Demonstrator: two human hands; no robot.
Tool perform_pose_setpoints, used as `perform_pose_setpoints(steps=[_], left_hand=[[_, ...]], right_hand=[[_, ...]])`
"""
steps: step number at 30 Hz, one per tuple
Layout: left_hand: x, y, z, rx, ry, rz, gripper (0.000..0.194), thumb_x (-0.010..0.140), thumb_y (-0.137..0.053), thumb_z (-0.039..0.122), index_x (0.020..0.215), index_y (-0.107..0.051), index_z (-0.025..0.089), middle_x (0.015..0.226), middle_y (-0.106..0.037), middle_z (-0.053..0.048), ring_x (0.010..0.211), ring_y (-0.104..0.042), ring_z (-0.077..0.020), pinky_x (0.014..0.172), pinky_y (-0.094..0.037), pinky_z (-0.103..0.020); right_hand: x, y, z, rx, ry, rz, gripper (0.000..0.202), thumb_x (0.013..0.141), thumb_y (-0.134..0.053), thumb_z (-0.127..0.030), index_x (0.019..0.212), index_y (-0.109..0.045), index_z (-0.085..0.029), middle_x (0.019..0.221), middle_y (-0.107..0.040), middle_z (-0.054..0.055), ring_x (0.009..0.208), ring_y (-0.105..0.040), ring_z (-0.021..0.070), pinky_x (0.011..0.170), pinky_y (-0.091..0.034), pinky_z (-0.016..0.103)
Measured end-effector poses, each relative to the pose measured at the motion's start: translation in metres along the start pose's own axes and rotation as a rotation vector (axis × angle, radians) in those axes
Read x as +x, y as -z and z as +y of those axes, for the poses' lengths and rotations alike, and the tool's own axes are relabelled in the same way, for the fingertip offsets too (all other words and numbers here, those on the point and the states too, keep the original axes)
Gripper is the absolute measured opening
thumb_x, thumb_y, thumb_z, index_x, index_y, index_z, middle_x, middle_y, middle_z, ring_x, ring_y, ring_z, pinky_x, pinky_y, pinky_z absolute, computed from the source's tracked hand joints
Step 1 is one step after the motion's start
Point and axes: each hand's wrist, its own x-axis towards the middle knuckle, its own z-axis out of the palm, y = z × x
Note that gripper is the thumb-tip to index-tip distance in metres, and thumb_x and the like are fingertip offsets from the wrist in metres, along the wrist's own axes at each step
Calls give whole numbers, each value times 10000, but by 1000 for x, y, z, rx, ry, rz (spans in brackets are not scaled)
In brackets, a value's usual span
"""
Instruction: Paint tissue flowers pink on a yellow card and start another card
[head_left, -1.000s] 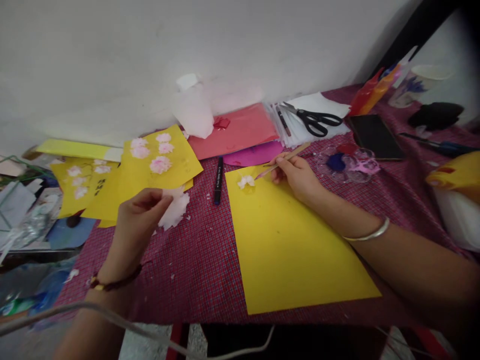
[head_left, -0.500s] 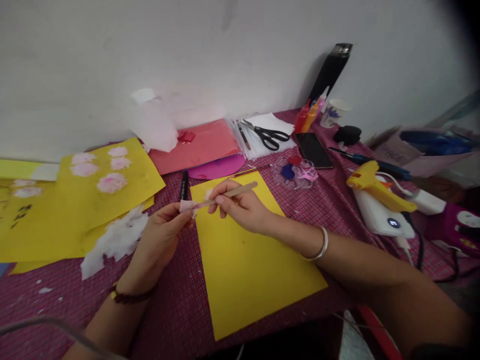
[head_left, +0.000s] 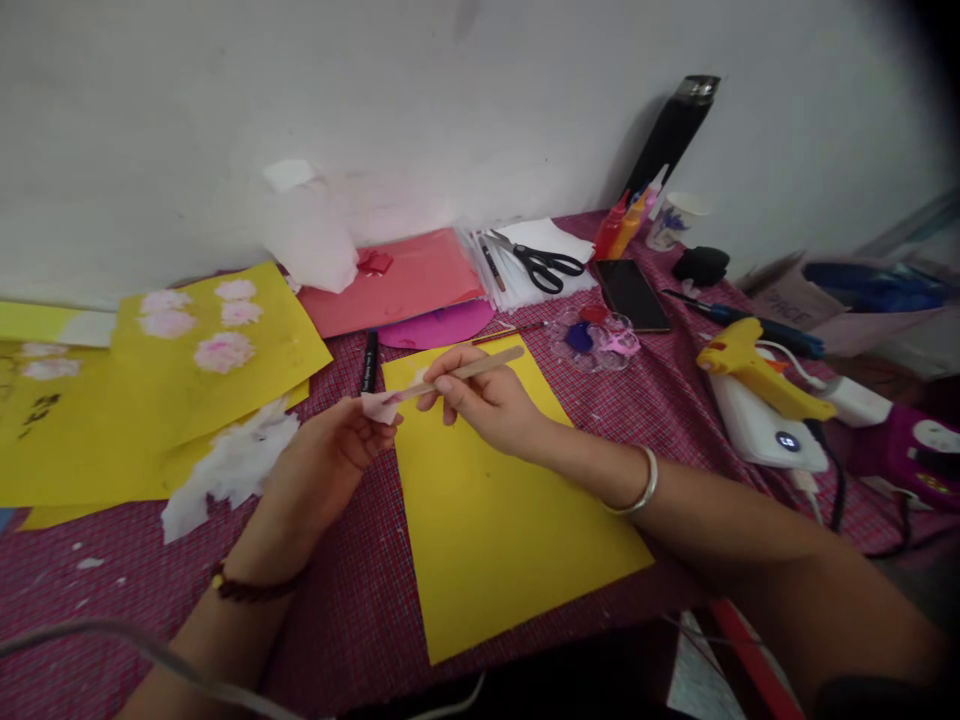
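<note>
My left hand (head_left: 330, 462) holds a small piece of pale pink tissue paper (head_left: 377, 406) on its fingertips, left of the yellow sheet's upper edge. Pinched in my right hand (head_left: 484, 402) is a flat wooden craft stick (head_left: 491, 362). The stick's pink-stained far end touches the tissue piece. Beneath my right hand lies a yellow paper sheet (head_left: 517, 540), with a small pale patch near its top partly hidden by my fingers. A black marker (head_left: 370, 362) rests just beyond my left fingertips. Torn white tissue (head_left: 240, 465) lies to the left of that hand.
Yellow sheets with pink tissue flowers (head_left: 225, 352) cover the left side. Behind are a red folder (head_left: 420, 280), scissors (head_left: 544, 268) and a paint palette (head_left: 592, 338). A phone (head_left: 631, 295), a yellow glue gun (head_left: 761, 370) and a white power bank (head_left: 765, 430) sit at right.
My left fingers have shifted their hold, turning the palm more upward, so more of the tissue shows. The stick stays at the tissue in my right hand. The view has shifted slightly.
</note>
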Motion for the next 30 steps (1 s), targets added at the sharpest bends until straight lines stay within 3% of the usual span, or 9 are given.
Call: perform_pose_setpoints(steps=[3,6,14,18,21,26,28,30], left_hand=[[-2,3,2,-100,36,-53,152,750,-727,292,806,-744,151,798,-727,-46,719,-649,-134,633,-549,-216],[-6,2,0,-93,0,-18,108,715,-785,235,795,-749,170,748,-718,-13,667,-626,-94,610,-533,-169],[-1,-10,6,8,-52,32,159,648,-852,279,686,-741,172,662,-660,7,606,-559,-57,539,-476,-131],[8,-29,16,94,-203,61,84,692,-823,265,724,-760,218,702,-675,14,655,-567,-75,604,-484,-174],[12,-42,23,329,-364,118,72,768,-775,302,833,-782,271,731,-702,18,682,-586,-106,646,-488,-241],[13,-45,26,837,-874,124,162,807,-728,266,954,-768,320,899,-735,55,836,-630,-138,818,-488,-319],[12,-44,25,866,-908,136,179,807,-717,250,967,-761,318,940,-732,61,873,-634,-146,845,-486,-329],[10,-45,25,737,-792,183,139,813,-717,276,943,-761,299,880,-727,51,806,-628,-141,777,-496,-319]], right_hand=[[1,-1,-4,60,4,14,272,919,-574,-439,947,-530,-172,772,-671,5,568,-576,51,503,-460,170],[1,-3,-7,75,-20,18,298,911,-585,-463,946,-532,-172,766,-686,2,535,-564,46,505,-458,180],[3,-4,-16,41,-43,115,371,837,-643,-547,898,-601,-184,741,-690,-6,515,-554,57,490,-456,195],[9,2,-22,-20,-56,252,407,803,-657,-591,814,-678,-184,740,-679,6,534,-524,65,508,-453,205],[14,9,-24,54,-126,341,387,859,-613,-564,809,-681,-186,702,-657,-3,504,-498,58,504,-445,198],[17,17,-27,334,-282,337,291,923,-578,-480,931,-631,-194,611,-581,-62,439,-444,48,508,-473,194],[19,18,-32,371,-296,289,265,919,-595,-458,943,-611,-194,636,-590,-68,454,-457,42,517,-479,187],[21,17,-35,355,-276,240,256,898,-632,-443,961,-600,-197,682,-617,-66,472,-477,37,525,-483,180]])
